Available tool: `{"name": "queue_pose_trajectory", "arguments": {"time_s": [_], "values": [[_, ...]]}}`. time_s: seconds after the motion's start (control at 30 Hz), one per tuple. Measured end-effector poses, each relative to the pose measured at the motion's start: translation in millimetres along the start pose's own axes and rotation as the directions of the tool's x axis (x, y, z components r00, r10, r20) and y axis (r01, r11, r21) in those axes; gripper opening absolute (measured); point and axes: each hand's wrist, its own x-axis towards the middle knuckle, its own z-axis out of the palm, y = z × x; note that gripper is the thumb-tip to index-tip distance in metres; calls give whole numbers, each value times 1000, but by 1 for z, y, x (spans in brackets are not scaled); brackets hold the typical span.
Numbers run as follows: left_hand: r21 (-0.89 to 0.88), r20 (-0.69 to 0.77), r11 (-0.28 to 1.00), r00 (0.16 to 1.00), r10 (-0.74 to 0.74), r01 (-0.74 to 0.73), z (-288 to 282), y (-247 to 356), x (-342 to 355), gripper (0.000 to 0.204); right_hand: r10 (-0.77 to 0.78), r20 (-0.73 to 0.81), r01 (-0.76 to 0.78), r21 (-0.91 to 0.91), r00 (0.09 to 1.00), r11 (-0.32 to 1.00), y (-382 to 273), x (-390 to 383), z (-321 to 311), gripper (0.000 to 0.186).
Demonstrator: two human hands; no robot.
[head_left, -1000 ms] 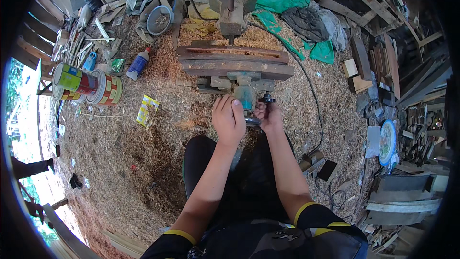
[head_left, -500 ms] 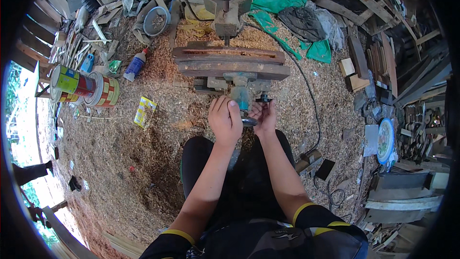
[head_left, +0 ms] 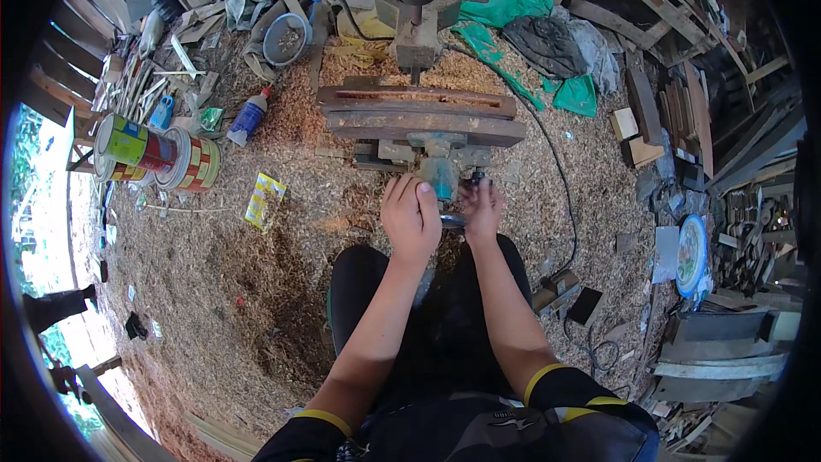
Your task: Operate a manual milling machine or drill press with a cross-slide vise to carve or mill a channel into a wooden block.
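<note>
A drilling machine with a vertical spindle and bit (head_left: pixel 416 75) stands in front of me. Under the bit, a brown wooden piece (head_left: pixel 428 103) with a long slot lies against a curved dark wooden piece (head_left: pixel 428 127). A worn teal metal clamp (head_left: pixel 442 180) reaches from the wood toward me. My left hand (head_left: pixel 412 218) is closed at the left side of a dark handwheel (head_left: pixel 453 220), its fingers curled out of sight. My right hand (head_left: pixel 484 212) has its slightly blurred fingers bent around a small black knob (head_left: pixel 477 178) right of the clamp.
Wood shavings cover the ground. At left are paint cans (head_left: pixel 195 161), a blue bottle (head_left: pixel 249 118), a yellow packet (head_left: pixel 266 201) and a grey bucket (head_left: pixel 286 39). A black cable (head_left: pixel 564 180) runs down on the right, near green sheeting (head_left: pixel 575 96) and stacked boards (head_left: pixel 723 346).
My right hand's fingers have shifted up around the black knob and changed their grip. The left hand stays beside the handwheel. The whole view has shifted slightly.
</note>
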Motion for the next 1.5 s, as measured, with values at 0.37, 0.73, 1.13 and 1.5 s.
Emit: {"name": "queue_pose_trajectory", "arguments": {"time_s": [0.37, 0.73, 1.13, 1.5], "values": [[-12, -1, 1000, 1000, 5, -5, 1, 1, 0, 28, -488, 63, 414, -629, 871, 657, 3, -3, 0, 37], [-10, -25, 1000, 1000, 13, -13, 0, -1, 0, 26, 312, -24, -308, 114, 950, 945, -9, 3, 0, 29], [47, 7, 999, 1000, -4, 3, -1, 0, -2, 33, 433, 129, -440, 462, 892, 770, -11, 7, -13, 45], [21, -12, 1000, 1000, 11, -11, -1, -1, -1, 35, -144, -94, 117, -245, 985, 962, -8, -3, 7, 29]]}}
